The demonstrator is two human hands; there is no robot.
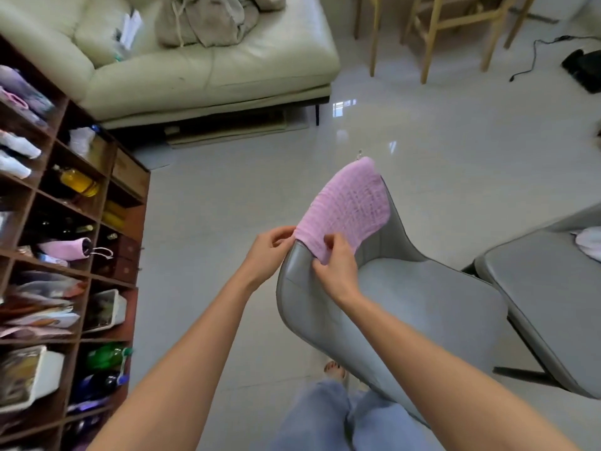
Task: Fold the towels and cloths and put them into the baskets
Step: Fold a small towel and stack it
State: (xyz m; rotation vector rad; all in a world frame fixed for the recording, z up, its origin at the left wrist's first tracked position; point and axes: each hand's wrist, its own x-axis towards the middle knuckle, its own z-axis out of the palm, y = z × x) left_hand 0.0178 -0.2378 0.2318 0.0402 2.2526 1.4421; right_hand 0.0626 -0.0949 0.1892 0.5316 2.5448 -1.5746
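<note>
A pale green sofa point(208, 70) is sitting at the far side of a glossy tiled floor point(422, 141), with a dark wooden shelf unit point(107, 222) full of clutter running down the left. A grey chair point(406, 294) is standing just in front of the person. A pink cloth point(348, 206) is being held up over the chair's backrest. The left hand point(270, 249) is pinching its near left corner; the right hand point(335, 262) is pinching its lower edge.
</note>
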